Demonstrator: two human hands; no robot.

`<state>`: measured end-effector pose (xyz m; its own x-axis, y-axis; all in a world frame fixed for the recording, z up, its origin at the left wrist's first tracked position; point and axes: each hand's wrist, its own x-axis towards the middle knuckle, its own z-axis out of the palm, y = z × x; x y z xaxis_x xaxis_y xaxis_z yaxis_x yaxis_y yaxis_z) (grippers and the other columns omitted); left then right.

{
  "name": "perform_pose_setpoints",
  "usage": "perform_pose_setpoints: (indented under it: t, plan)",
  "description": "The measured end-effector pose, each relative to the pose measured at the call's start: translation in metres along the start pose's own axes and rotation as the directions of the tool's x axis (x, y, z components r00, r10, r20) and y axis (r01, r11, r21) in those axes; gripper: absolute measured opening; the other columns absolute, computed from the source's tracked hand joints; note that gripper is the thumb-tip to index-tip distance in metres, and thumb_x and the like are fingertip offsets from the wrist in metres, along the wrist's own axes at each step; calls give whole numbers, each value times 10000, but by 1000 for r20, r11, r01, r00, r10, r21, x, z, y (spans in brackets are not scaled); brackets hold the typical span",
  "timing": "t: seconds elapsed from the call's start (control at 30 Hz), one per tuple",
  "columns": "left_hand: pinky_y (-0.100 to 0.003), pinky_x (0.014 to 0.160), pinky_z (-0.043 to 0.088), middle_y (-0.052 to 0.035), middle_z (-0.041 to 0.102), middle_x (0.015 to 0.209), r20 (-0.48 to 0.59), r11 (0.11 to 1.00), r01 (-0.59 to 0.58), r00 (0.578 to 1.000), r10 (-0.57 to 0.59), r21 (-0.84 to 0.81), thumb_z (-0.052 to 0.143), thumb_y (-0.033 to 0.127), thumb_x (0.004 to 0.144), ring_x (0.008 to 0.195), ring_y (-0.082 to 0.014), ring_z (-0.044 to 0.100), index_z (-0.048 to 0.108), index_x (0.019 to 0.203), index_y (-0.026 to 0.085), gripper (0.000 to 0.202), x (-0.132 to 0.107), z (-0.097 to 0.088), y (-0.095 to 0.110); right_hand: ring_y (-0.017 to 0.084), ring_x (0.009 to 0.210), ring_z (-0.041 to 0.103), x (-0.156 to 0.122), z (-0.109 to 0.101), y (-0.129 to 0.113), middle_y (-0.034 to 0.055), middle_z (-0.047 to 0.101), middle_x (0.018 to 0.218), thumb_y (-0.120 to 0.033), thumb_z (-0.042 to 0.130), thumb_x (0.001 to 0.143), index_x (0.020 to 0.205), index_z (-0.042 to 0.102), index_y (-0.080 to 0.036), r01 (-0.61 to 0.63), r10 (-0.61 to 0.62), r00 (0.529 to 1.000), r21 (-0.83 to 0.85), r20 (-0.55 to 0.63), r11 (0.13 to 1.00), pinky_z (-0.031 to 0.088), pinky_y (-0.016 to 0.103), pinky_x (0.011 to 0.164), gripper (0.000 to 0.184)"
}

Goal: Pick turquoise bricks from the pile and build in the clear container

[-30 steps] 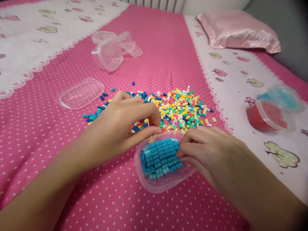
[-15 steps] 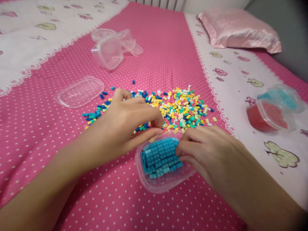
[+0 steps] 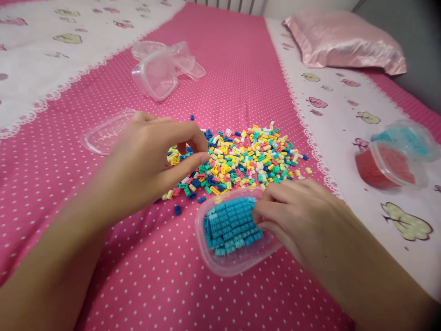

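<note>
A clear plastic container (image 3: 227,269) holds closely packed blue toy bricks (image 3: 234,220) in rows. My right hand (image 3: 299,216) reaches over its right rim, with bent fingers gripping the right end of the blue bricks. Over the left part of a heap of loose toy bricks (image 3: 248,158) hovers my left hand (image 3: 161,154), its thumb and index fingertips brought together in a pinch. Whatever may be between those fingertips is hidden. The heap mixes yellow, green, navy, white and pink pieces, and my left hand covers part of it.
Behind my left hand lies a clear lid (image 3: 99,135), partly covered. Further back are nested clear containers (image 3: 158,73). To the right stands a container of red bricks (image 3: 382,168) beside one of light-blue bricks (image 3: 409,138). A pink pillow (image 3: 344,41) rests on the polka-dot bedspread (image 3: 165,285).
My left hand has moved left, away from the container's rim, and now covers part of the lid. The bricks near the front of the heap are uncovered. My right hand stays put.
</note>
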<state>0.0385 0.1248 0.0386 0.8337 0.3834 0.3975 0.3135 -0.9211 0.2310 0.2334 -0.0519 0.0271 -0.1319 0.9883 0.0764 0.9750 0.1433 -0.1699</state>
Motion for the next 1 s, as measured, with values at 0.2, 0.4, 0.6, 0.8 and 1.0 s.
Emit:
perform_pose_setpoints:
  t: [0.2,0.4,0.6,0.8,1.0]
  plan:
    - [-269,655,370,18,701,770,36,989,145,989,-146,35,607,284,924,680,-131,603,723,909,205,141,-3,0,-21,231,714,527,-3,4,-1,-4,598,766,-17,656,801,722,585,-245,0,1,999,19,-40,1000,305,369,691,252]
    - [-387,872,336,7,744,1007,227,981,93,965,-130,169,590,224,951,935,-210,651,763,944,281,182,-7,9,-30,243,682,560,-5,8,4,-4,621,730,5,618,788,707,608,-248,72,-71,993,10,-96,997,330,378,693,267]
    - [-427,879,268,3,731,988,337,963,118,920,-198,243,645,214,936,988,-227,622,774,869,293,165,-5,20,-20,254,687,576,-3,8,5,8,634,731,-1,564,808,715,613,-244,68,-68,994,-5,-89,998,333,388,690,264]
    - [-434,874,278,-27,711,950,328,964,108,926,-187,244,591,168,932,954,-217,603,751,833,227,197,-7,29,-23,264,740,590,-3,4,8,15,654,768,-91,583,873,761,628,-237,32,-30,994,15,-109,999,364,416,728,189]
    - [-415,844,334,-60,676,927,214,963,75,968,-133,258,524,213,937,920,-237,602,671,895,177,158,-7,23,-22,235,775,647,3,-5,2,16,707,829,-183,581,943,849,675,-240,19,-8,972,47,-235,999,423,385,710,145]
